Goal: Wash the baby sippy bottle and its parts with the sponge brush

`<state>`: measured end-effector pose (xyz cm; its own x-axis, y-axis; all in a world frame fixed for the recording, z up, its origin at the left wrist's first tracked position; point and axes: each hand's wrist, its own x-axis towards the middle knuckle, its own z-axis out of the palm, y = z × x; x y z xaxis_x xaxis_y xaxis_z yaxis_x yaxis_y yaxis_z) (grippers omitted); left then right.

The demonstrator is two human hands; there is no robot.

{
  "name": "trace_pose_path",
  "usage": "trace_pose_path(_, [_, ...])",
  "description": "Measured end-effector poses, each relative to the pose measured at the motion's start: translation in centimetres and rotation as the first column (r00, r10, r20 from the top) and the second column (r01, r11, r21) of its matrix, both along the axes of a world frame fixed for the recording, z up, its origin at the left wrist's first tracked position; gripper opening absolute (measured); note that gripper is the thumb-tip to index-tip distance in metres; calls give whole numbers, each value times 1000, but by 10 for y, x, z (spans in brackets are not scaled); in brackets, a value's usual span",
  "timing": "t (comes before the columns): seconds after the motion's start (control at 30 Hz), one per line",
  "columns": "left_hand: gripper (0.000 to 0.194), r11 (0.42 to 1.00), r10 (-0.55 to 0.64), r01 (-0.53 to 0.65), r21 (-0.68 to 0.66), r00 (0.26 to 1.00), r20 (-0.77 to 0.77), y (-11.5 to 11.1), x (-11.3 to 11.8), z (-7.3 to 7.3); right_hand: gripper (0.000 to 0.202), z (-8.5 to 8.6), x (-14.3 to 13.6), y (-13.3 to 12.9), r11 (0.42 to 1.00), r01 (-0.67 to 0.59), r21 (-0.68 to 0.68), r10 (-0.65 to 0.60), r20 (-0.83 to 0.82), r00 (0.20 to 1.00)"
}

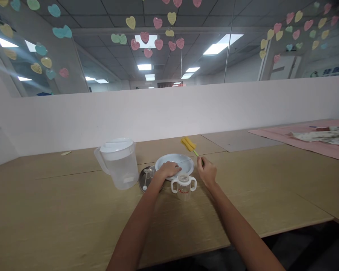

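My right hand (207, 171) is closed around the handle of a sponge bottle brush (189, 144), its yellow head pointing up and away. My left hand (168, 169) reaches over the near left part of a white bowl (188, 164), fingers stretched out; whether they touch the bowl I cannot tell. Just in front of the bowl stands a clear baby bottle (183, 190) with two white handles and no cap. A round metal tray (142, 177) holding small clear and white bottle parts (145, 180) is partly covered by my left wrist and forearm.
To the left stands a translucent lidded pitcher (121, 165). A pink cloth (288, 137) with fabric on it covers the far right of the wooden table (73, 214). The table meets a white wall (158, 113) under a window with heart-shaped notes.
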<state>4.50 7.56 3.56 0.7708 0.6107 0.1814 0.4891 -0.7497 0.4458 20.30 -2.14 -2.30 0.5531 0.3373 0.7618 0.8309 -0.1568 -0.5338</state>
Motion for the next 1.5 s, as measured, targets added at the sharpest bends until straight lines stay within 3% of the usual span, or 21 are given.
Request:
trace_pose_path(0.13, [10,995,61,-63,78,998,20,-1,-3,9,47,0,0,-1,1000,-9,5,9,-2,1000])
trace_pose_path(0.3, [24,989,94,-98,107,995,36,-2,-8,23,47,1,-1,-1,999,-31,-29,31,10,999])
trace_pose_path(0.53, [9,998,55,-56,3,978,-200,-2,-12,5,46,-1,-1,-2,999,-38,-14,38,30,999])
trace_pose_path(0.6, [13,998,53,-55,-6,977,-208,-2,-11,0,46,-1,-1,-2,999,-35,-9,35,33,999])
trace_pose_path(0.77, [33,999,34,-36,-12,995,-96,-2,0,-2,46,-1,-1,-1,999,-34,-6,34,42,999])
trace_pose_path(0.93, [17,988,-63,59,-146,998,-23,-2,4,-3,46,-1,0,-1,999,-41,6,41,55,998])
trace_pose_path(1.07, [7,980,59,-32,-198,989,135,4,-2,6,45,0,-2,-3,999,-36,38,33,59,998])
trace_pose_path(1.2, [17,960,175,-80,-267,919,354,7,-11,28,42,0,-5,-4,993,-64,104,52,112,992])
trace_pose_path(1.37, [28,858,225,196,-474,686,692,-5,-25,57,39,-3,-7,-2,996,-45,76,28,214,976])
trace_pose_path(1.5, [32,865,177,269,-424,627,759,-18,-31,73,36,-4,-8,-2,994,-49,101,19,279,960])
